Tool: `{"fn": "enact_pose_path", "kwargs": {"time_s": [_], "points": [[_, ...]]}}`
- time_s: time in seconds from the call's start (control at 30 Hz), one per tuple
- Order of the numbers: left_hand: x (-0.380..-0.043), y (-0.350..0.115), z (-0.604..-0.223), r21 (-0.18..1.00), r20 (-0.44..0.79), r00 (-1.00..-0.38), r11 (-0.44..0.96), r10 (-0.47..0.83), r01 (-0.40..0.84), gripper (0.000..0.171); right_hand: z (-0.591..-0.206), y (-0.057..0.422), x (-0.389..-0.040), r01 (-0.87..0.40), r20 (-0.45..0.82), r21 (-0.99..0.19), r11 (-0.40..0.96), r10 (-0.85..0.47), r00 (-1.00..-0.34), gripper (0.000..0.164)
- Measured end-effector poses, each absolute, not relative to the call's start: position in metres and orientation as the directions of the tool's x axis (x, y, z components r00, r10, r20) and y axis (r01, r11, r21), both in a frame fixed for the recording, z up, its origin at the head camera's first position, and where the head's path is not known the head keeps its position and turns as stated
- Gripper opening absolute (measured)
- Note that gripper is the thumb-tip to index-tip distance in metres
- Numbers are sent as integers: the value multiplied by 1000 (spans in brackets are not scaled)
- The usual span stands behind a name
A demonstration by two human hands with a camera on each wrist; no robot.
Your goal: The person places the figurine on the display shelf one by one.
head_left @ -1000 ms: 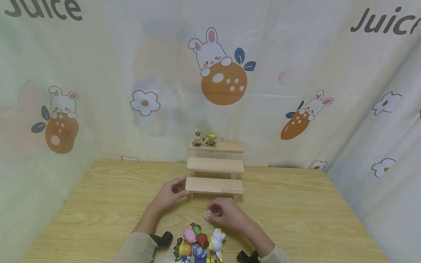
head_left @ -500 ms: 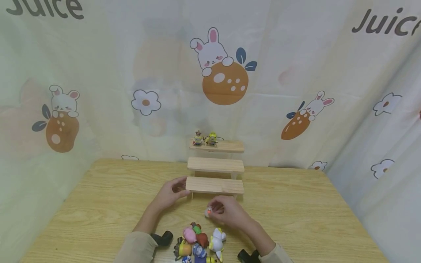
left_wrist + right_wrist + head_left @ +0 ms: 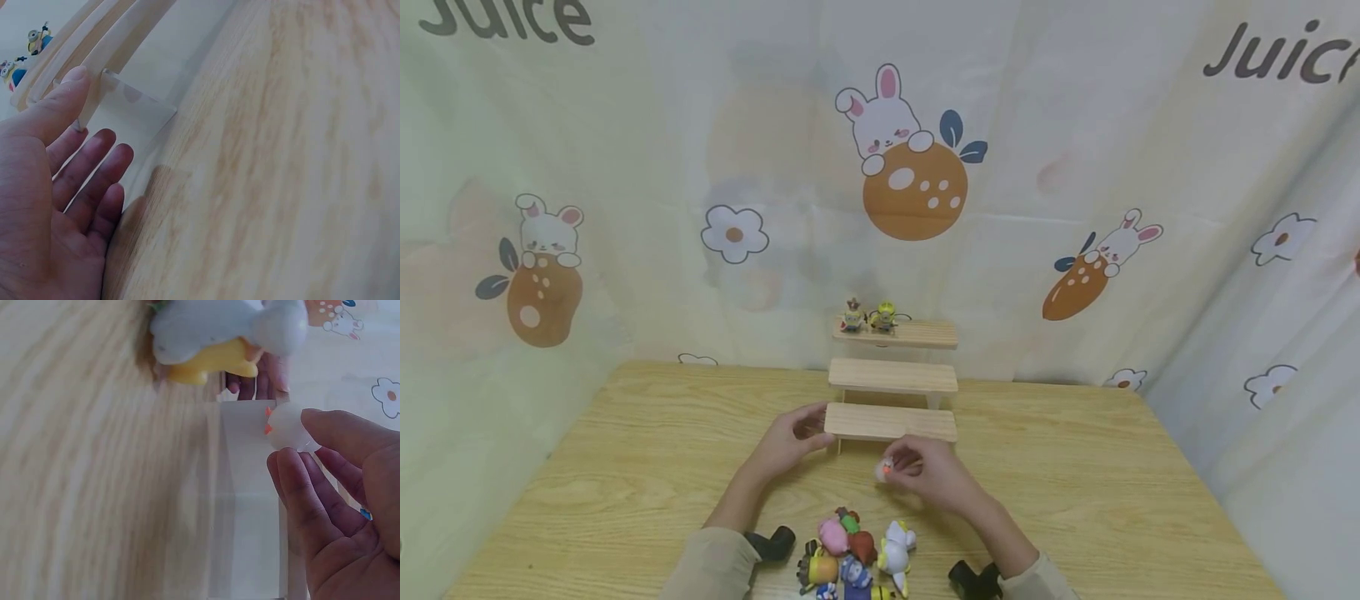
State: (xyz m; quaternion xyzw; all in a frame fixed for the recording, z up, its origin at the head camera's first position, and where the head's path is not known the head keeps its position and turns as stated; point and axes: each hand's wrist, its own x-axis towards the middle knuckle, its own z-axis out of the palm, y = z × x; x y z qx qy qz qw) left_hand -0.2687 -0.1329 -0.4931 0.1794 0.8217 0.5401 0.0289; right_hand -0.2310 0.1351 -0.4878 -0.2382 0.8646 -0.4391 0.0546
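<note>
A small white figurine with orange feet (image 3: 289,430) is pinched between the thumb and fingertips of my right hand (image 3: 934,475). In the head view it is in front of the lowest step of a three-tier wooden display stand (image 3: 891,422). My left hand (image 3: 786,442) holds the left end of that lowest step. The left wrist view shows the thumb (image 3: 65,97) against the step's edge and the index fingertip at the clear side panel (image 3: 134,112), the other fingers loosely bent. Two small yellow minion figures (image 3: 852,317) stand on the top step.
Several colourful toy figures (image 3: 835,537) lie in a pile at the table's front, a white-and-yellow one (image 3: 895,548) at their right. Black rounded pieces (image 3: 772,546) sit by both wrists. A printed curtain (image 3: 790,167) hangs behind the table (image 3: 1060,475).
My right hand has moved away from me, toward the stand, and slightly right, carrying the white figurine. My left hand stays at the step's left end.
</note>
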Motion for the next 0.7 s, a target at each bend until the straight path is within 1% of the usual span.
{"fn": "enact_pose_path", "kwargs": {"time_s": [0.13, 0.3, 0.53, 0.7], "points": [[-268, -134, -493, 901, 152, -933, 342, 327, 267, 58, -484, 137, -232, -356, 105, -775, 523, -449, -887, 21], [-271, -135, -494, 900, 153, -930, 341, 335, 271, 59, -476, 141, -235, -363, 140, -774, 519, -419, -897, 22], [-289, -136, -522, 893, 168, -937, 356, 306, 276, 58, -465, 145, -240, -337, 171, -801, 495, -349, -921, 24], [-290, -138, -528, 902, 162, -937, 338, 309, 267, 59, -451, 148, -245, -335, 192, -809, 483, -322, -927, 24]]}}
